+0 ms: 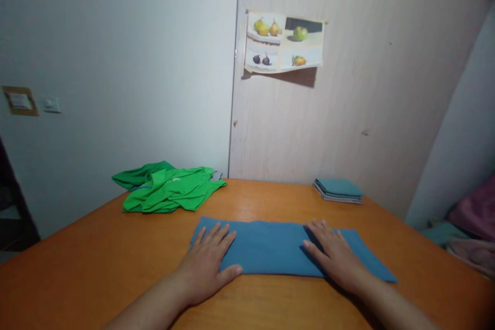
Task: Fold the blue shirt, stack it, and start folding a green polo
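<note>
A blue cloth, folded into a long flat strip, lies crosswise on the orange-brown table in front of me. My left hand rests on its left end, fingers spread and thumb stretched along the near edge. Toward the right end, my right hand is over the cloth with fingers apart, its fingertips near the far edge. Neither hand grips anything. Part of the cloth is hidden beneath both hands.
Crumpled green clothing is heaped at the table's back left. A neat folded stack of cloth, teal on top, sits at the back right. Behind the table stands a wall with a taped fruit picture. Pinkish fabric shows at far right.
</note>
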Demonstrator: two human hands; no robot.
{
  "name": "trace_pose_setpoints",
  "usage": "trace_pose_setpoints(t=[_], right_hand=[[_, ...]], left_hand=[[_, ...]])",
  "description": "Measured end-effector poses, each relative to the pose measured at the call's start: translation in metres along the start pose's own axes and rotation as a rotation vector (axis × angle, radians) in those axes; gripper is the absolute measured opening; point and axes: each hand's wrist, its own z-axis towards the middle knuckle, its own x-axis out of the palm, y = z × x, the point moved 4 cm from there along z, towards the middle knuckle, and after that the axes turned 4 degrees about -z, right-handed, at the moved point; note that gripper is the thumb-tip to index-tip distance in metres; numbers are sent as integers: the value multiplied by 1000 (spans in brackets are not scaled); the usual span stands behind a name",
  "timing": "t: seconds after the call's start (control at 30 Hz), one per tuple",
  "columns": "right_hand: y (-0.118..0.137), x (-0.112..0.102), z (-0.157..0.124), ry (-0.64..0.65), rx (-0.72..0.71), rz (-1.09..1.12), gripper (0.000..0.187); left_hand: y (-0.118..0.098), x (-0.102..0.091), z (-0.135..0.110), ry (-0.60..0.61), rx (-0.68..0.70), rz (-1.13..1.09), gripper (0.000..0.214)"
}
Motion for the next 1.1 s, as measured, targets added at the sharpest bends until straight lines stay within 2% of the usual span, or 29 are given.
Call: trace_pose_setpoints(t=[0.1, 0.17, 0.27, 0.43, 0.57, 0.7, 0.8, 0.97, 1.1], right_hand=[[-19, 4, -10, 44, 11, -58, 78], [-23, 6, -7, 54, -2, -73, 76], [-24, 10, 10, 68, -12, -73, 76], [-34, 16, 49, 87, 35, -84, 85], [-49, 18, 74, 82, 57, -59, 80], [-63, 10, 95, 56, 56, -52, 65], [-68, 1, 110, 74, 24, -39, 67], [-61, -9, 126, 101, -66, -6, 60], [-57, -16, 128, 100, -49, -59, 42]], left_hand=[[6, 5, 7, 32, -6, 5, 74], [9, 5, 15, 31, -14, 13, 74], [13, 5, 33, 37, -36, 39, 77], [22, 7, 67, 41, -58, 88, 83], [33, 6, 89, -2, -57, 73, 75], [42, -2, 110, -82, -16, 55, 60], [48, -7, 125, -98, -35, 15, 55], [59, -12, 145, -90, -80, -59, 49], [67, -18, 153, -74, -89, 30, 53]])
